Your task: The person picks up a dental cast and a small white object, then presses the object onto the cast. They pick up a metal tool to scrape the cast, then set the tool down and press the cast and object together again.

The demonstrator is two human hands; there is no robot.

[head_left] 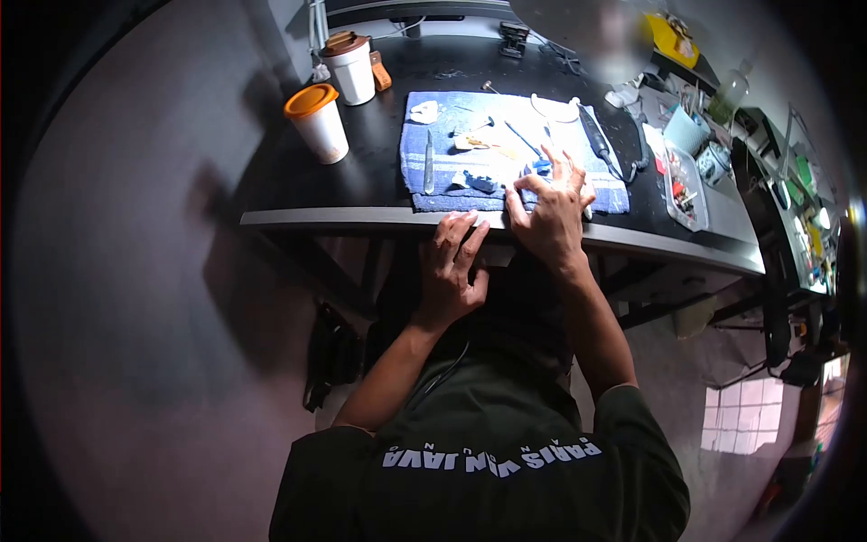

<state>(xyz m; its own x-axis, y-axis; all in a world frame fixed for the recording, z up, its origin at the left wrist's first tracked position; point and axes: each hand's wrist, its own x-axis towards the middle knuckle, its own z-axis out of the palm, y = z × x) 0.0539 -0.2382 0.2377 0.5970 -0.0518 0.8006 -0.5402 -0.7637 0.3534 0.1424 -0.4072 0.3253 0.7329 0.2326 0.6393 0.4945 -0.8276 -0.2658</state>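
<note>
My left hand (454, 271) rests its fingertips on the table's front edge, fingers stretched and slightly apart, holding nothing. Over the towel (414, 185), my right hand (553, 217) bends thumb and index finger together in a pinch; whatever lies between them is too small to make out. Its other fingers reach forward beside a small blue piece (540, 167). Left of the pinch lies a dark blue lump (479, 182). A slim blade-like tool (429, 163) is on the towel's left side. Further back are a small hammer-like tool (479, 125), a yellowish-brown piece (471, 142) and a thin blue stick (522, 137).
A white cup with an orange lid (318, 126) and one with a brown lid (350, 70) stand at the left. A dark corded handpiece (594, 135) lies on the towel's right. Beyond it are a clear tray (686, 194) of small parts and a light-blue container (685, 128).
</note>
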